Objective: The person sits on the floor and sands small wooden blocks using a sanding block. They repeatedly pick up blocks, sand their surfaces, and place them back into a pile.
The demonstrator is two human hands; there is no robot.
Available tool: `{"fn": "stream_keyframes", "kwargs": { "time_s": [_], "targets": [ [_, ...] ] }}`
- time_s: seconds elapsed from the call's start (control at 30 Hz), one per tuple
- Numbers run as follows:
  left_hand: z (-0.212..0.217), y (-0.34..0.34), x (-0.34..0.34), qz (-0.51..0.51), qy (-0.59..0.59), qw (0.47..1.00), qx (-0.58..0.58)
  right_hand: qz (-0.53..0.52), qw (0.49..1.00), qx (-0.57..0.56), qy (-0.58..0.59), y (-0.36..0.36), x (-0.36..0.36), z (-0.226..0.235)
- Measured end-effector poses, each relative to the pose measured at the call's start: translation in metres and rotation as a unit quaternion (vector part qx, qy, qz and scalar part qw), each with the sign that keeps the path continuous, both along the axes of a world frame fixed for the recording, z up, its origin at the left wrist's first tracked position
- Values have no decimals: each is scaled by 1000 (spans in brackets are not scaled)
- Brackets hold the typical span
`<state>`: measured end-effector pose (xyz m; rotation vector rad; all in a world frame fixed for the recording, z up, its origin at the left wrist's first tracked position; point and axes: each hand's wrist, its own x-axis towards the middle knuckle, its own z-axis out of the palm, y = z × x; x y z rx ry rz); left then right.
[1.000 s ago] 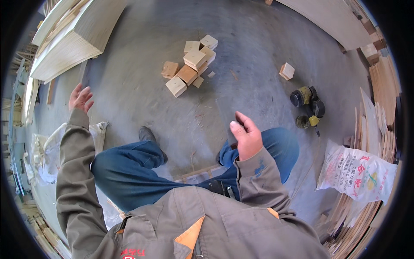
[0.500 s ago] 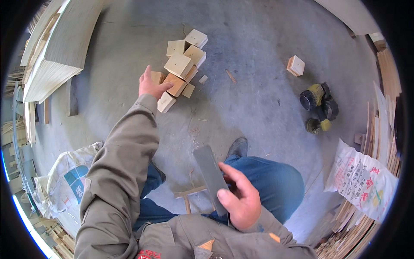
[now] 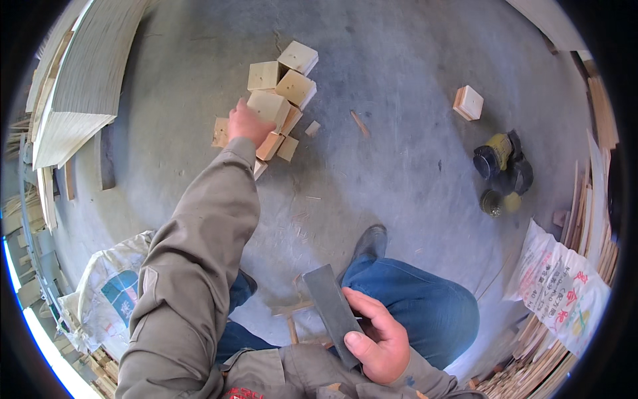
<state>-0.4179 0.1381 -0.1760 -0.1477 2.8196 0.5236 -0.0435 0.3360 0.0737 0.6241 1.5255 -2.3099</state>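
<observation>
My left hand [image 3: 250,124] reaches out to the pile of wooden blocks on the floor. Its thumb and fingers are set around the near side of a pale wooden block [image 3: 269,106], which lies on top of others. Partly covered by the hand, an orange-brown block [image 3: 270,145] sits just below it. Another block [image 3: 220,132] lies left of the hand. Close to my body, my right hand [image 3: 380,342] is closed on a flat grey rectangular bar [image 3: 330,309], which points away from me.
A lone block [image 3: 469,103] lies at the right, beyond a yellow and black power tool [image 3: 496,156]. Stacked boards [image 3: 86,86] stand at the left. Sacks [image 3: 109,286] flank my legs, and a small wooden piece [image 3: 292,326] shows between them. Thin wood strips [image 3: 531,359] are piled at the right.
My left hand has moved right and onto the pile, its fingers closing at the pale top block. The right hand with the grey bar has shifted slightly down in view.
</observation>
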Motion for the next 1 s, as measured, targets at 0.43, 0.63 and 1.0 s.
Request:
{"fn": "stream_keyframes", "kwargs": {
  "time_s": [0.43, 0.63, 1.0],
  "targets": [
    [80, -98, 185, 382, -222, 701, 560, -34, 999, -14, 29, -3, 35, 21],
    [163, -108, 310, 355, -229, 626, 656, -81, 988, 103, 81, -20, 51, -2],
    [210, -122, 464, 171, -216, 533, 800, -41, 988, -3, 146, -91, 80, -24]
  ]
}}
